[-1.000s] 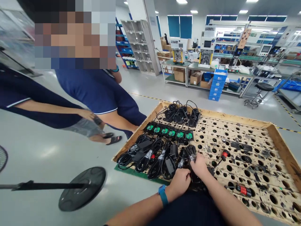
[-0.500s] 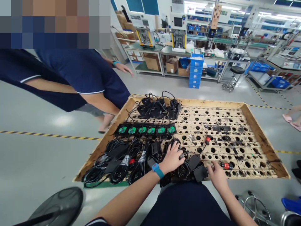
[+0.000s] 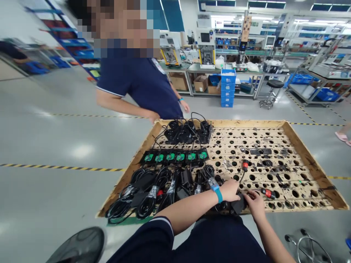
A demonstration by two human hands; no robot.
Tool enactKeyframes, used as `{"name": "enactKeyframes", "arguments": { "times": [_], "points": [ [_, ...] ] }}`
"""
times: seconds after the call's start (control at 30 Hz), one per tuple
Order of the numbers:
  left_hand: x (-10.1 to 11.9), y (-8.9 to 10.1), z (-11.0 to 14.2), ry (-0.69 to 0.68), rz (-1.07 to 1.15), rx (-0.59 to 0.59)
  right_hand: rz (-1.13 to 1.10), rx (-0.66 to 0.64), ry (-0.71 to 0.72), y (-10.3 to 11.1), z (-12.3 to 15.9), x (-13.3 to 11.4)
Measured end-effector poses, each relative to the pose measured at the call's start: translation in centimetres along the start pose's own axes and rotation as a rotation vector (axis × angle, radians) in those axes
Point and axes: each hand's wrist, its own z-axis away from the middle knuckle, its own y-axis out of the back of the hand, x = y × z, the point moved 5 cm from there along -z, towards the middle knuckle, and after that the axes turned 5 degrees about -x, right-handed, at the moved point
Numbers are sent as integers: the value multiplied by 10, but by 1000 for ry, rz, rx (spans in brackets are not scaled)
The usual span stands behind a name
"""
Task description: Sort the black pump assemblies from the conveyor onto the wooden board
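Reaching down at the near side of the wooden tray (image 3: pixel 316 168), the two hands come close together. Between them is a black box (image 3: pixel 238 205). The left hand (image 3: pixel 229 190) is palm down, its fingers held rather together over the box; whether they press it, I cannot tell. The right hand (image 3: pixel 255 200) has bent fingers beside the box, near a thin cable, but I cannot tell if they pinch something.

Just beyond the right hand lies a red-and-black connector (image 3: pixel 268 193); another connector (image 3: pixel 245 165) is farther ahead, between both hands, with its lead coming back toward them. In my judgement, if the box is pulled quickly, these leads could become tight and drag the connectors, or catch in the tray's holes.

To the left of the left hand, near its wristband (image 3: pixel 218 194), is a tied cable coil (image 3: pixel 207 172); a loose loop could hook the wrist and mix the bundles. Farther left-ahead are green round boards (image 3: pixel 170 157), which a swinging cable might hit, then black round parts (image 3: pixel 186 134). Beyond, a co-worker's hand (image 3: pixel 154 116) is at the far-left corner; a push there might shake the tray.
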Motion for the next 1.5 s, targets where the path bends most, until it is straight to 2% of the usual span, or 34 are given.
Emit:
{"name": "enactKeyframes", "arguments": {
  "times": [0.07,0.13,0.27,0.4,0.47,0.5,0.57,0.63,0.7,0.77,0.9,0.97,1.07,1.13,1.27,1.4,1.5],
  "points": [
    [-8,0,0,-104,18,14,-112,-4,-25,-2,-6,1],
    [-18,3,2,-141,54,41,-145,-8,13,-5,-9,-5],
    [-36,10,7,-90,142,130,-13,27,175,-8,-8,-28],
    [-35,9,6,-77,153,164,170,63,366,-8,0,-51],
    [-30,9,-2,-10,128,190,237,61,391,-8,2,-55],
    [-28,9,-8,32,102,177,267,60,384,-7,2,-56],
    [-25,4,-23,91,61,69,318,72,367,-5,1,-54],
    [-23,-3,-35,85,64,-40,357,114,361,1,0,-49],
    [-22,-8,-42,2,74,-56,393,144,331,6,1,-42],
    [-22,-12,-43,-71,59,-25,428,156,274,12,3,-34],
    [-14,-18,-39,-151,16,-63,451,193,263,18,11,-26],
    [-8,-17,-36,-160,-37,-104,438,184,191,21,9,-20],
    [-1,-13,-28,-106,-116,-139,349,128,-31,25,-2,-7],
    [3,-13,-18,-74,-156,-112,223,101,-111,26,-10,-3],
    [7,-18,3,-58,-247,-24,-51,121,-151,22,-24,2],
    [4,-26,6,8,-274,-111,-187,157,-213,16,-36,13],
    [2,-24,5,39,-235,-167,-160,215,-178,20,-43,15]
  ]
}}
